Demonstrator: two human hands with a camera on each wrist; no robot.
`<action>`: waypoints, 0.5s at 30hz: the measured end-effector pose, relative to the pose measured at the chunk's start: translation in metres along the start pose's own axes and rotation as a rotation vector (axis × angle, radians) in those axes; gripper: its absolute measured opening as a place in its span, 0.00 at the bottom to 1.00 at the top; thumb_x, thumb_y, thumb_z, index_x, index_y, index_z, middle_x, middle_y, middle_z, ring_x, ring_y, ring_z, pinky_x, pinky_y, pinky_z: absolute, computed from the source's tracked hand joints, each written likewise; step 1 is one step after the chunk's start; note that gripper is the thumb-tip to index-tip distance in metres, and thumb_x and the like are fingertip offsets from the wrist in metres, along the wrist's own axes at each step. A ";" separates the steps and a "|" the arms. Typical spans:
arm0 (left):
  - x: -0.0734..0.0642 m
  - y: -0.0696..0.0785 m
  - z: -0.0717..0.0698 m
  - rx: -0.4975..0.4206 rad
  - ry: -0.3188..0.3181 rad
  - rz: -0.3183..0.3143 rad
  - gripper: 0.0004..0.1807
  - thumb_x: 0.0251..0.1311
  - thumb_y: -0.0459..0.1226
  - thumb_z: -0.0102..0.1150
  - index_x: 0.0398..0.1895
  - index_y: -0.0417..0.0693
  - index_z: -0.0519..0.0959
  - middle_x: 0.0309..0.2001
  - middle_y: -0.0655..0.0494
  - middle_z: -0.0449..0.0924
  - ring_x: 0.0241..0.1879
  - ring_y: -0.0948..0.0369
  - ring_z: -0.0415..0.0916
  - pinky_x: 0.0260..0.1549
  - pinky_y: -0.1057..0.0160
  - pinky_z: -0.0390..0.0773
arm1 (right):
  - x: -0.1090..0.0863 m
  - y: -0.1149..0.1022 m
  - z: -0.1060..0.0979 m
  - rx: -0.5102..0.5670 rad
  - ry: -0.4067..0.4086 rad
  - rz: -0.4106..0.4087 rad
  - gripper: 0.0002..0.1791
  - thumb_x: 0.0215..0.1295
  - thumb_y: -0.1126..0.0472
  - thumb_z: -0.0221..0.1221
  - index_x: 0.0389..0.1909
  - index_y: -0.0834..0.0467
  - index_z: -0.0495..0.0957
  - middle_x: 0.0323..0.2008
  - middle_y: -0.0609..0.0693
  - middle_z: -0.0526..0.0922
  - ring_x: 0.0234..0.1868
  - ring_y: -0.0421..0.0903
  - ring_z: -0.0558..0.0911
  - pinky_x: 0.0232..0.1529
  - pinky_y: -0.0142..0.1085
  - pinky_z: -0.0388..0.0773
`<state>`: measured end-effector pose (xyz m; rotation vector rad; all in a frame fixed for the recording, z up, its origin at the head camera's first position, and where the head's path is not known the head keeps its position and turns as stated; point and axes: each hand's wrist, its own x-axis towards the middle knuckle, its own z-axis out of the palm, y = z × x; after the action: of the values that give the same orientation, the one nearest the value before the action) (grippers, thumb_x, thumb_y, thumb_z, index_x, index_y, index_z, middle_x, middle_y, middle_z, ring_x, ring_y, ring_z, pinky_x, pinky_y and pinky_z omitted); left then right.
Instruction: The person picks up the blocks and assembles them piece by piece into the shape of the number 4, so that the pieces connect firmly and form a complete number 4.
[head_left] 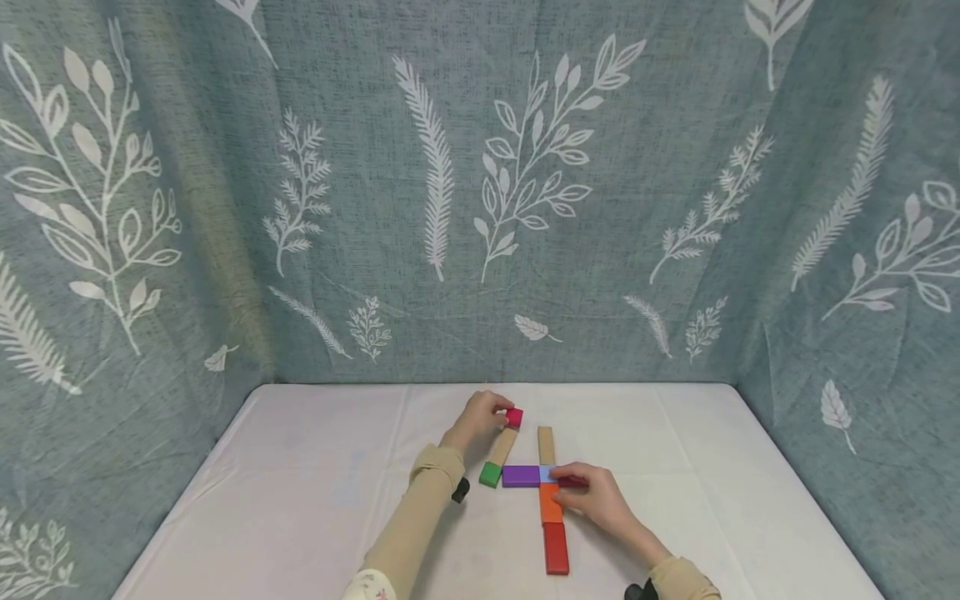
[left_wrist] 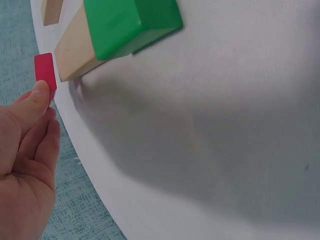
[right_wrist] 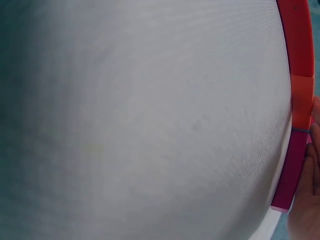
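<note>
My left hand [head_left: 480, 418] pinches a small crimson block [head_left: 514, 417] between thumb and fingertips; the left wrist view shows it by the end of a plain wooden block [left_wrist: 77, 47]. A green block [head_left: 491, 474] lies at that wooden block's near end. My right hand [head_left: 597, 497] rests over a cross of blocks, its fingers loosely extended. Its fingertips are at the light blue centre block [head_left: 547, 474] and the orange block [head_left: 551, 503]. Partly under the hand lies a magenta block [right_wrist: 291, 172]. A purple block [head_left: 521, 477] forms the cross's left arm.
Another wooden block [head_left: 546, 446] extends from the centre toward the back, and a red block [head_left: 556, 548] continues the line toward the front. A white cloth [head_left: 315, 500] covers the table. Patterned grey-green fabric [head_left: 465, 333] hangs behind and on both sides.
</note>
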<state>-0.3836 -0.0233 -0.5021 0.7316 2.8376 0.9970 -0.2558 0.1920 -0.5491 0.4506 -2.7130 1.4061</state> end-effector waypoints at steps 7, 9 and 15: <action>0.000 0.000 0.003 0.025 -0.005 -0.015 0.14 0.55 0.25 0.59 0.46 0.36 0.82 0.47 0.43 0.83 0.49 0.49 0.78 0.50 0.53 0.77 | 0.001 -0.002 -0.001 -0.004 -0.004 0.006 0.16 0.54 0.61 0.68 0.45 0.56 0.83 0.45 0.52 0.85 0.49 0.52 0.82 0.51 0.39 0.79; 0.000 -0.001 0.004 0.036 -0.006 -0.014 0.14 0.55 0.25 0.60 0.46 0.36 0.82 0.47 0.43 0.83 0.49 0.50 0.78 0.49 0.53 0.78 | 0.001 -0.002 -0.001 0.001 -0.006 0.007 0.16 0.54 0.61 0.68 0.45 0.56 0.83 0.45 0.52 0.85 0.49 0.52 0.82 0.50 0.39 0.79; 0.001 -0.004 0.007 0.035 0.002 0.003 0.14 0.54 0.25 0.60 0.45 0.36 0.83 0.45 0.43 0.84 0.48 0.51 0.79 0.49 0.54 0.78 | 0.001 -0.002 -0.002 0.008 -0.009 0.005 0.16 0.54 0.61 0.68 0.45 0.56 0.83 0.45 0.52 0.85 0.49 0.52 0.82 0.50 0.39 0.80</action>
<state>-0.3848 -0.0216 -0.5097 0.7389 2.8630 0.9516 -0.2564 0.1927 -0.5459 0.4520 -2.7187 1.4196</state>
